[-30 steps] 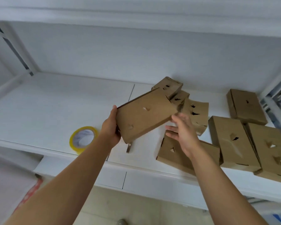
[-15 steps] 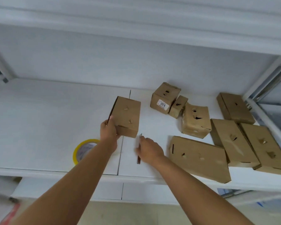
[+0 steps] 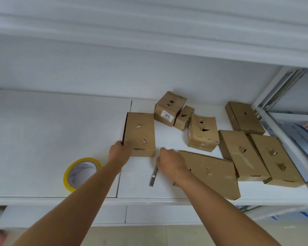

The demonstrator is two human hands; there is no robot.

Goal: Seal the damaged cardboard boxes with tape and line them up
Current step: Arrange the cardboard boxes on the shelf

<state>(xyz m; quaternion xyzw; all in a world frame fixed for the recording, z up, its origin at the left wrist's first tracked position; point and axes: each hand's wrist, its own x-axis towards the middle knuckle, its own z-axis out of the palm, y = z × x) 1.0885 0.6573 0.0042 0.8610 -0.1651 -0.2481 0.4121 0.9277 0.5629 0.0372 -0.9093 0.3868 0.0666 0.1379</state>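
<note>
On the white shelf (image 3: 43, 132), a torn box (image 3: 140, 134) lies flat, ready for tape.

The left hand (image 3: 118, 153) holds the box's near left corner, fingers curled on its edge. Just right of the box, the right hand (image 3: 171, 162) is over a small knife (image 3: 153, 176); I cannot tell if its fingers are closed on it. The tape roll (image 3: 81, 173) sits left of the box. Best to hold the box still and cover each hole fully.
</note>
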